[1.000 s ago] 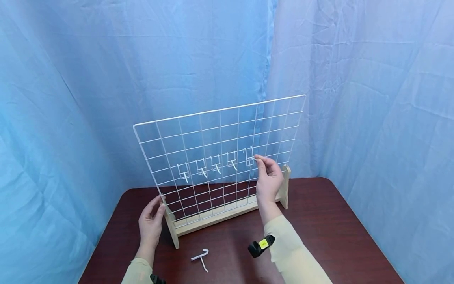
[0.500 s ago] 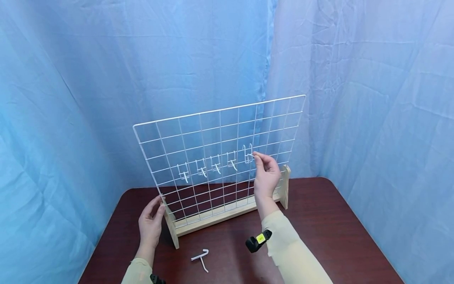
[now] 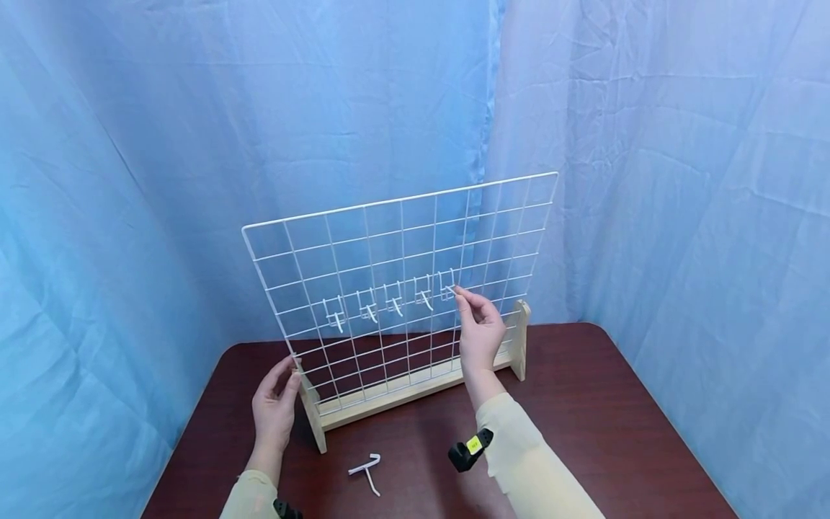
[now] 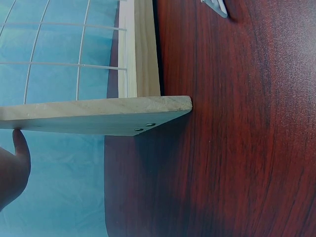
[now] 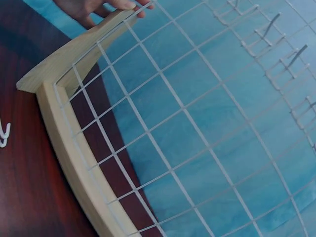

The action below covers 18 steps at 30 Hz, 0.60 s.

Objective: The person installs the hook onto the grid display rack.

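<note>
A white wire grid panel [image 3: 415, 245] stands upright in a wooden stand [image 3: 395, 394]. My right hand [image 3: 482, 335] pinches the prong of a white wire hook [image 3: 447, 290] between thumb and forefinger, its two top loops at a horizontal wire of the grid. To its left, several matching hooks hang in a row, among them one hook [image 3: 424, 297] close beside it. At the stand's left side piece [image 3: 313, 411], my left hand [image 3: 274, 407] grips the top end, beside the panel's edge. In the right wrist view, fingers of the left hand [image 5: 91, 7] wrap that wood.
One loose white hook [image 3: 367, 472] lies on the dark red-brown table [image 3: 583, 447], in front of the stand. The stand's right side piece [image 3: 521, 342] is behind the right hand. Blue curtains [image 3: 415, 94] hang behind and at both sides.
My right hand has lifted the hook slightly, then moved it left and back down, nearer to the row of hung hooks. The left hand keeps its place on the stand.
</note>
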Available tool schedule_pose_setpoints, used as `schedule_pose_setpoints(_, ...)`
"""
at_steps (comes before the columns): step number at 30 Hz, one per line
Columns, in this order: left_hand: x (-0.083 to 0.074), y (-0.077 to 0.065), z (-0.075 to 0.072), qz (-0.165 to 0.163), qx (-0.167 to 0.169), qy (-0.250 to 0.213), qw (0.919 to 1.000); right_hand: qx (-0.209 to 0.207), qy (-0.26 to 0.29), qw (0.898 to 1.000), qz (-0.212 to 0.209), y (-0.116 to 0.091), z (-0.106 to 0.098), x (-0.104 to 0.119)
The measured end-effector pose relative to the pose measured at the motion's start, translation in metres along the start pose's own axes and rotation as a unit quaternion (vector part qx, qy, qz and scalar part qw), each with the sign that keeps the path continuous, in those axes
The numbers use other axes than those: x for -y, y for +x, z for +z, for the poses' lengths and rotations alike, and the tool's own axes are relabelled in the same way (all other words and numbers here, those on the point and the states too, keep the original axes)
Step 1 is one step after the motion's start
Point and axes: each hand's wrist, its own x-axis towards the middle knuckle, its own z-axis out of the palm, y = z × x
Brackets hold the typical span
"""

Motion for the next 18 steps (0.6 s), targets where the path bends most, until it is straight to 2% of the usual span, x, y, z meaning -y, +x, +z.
schedule_pose_setpoints(5,-0.002,0.0,0.0,0.004,0.0,-0.005,1.0,0.0,-0.011,1.0,0.021,-0.006,-0.005,-0.009)
schedule_pose_setpoints(11,-0.002,0.0,0.0,0.006,-0.001,-0.009,0.9999,0.003,-0.007,1.0,0.023,-0.014,-0.007,-0.01)
schedule_pose_setpoints(18,-0.001,0.0,0.0,0.003,-0.002,-0.012,0.9999,0.009,-0.023,0.999,0.039,-0.033,-0.016,-0.025)
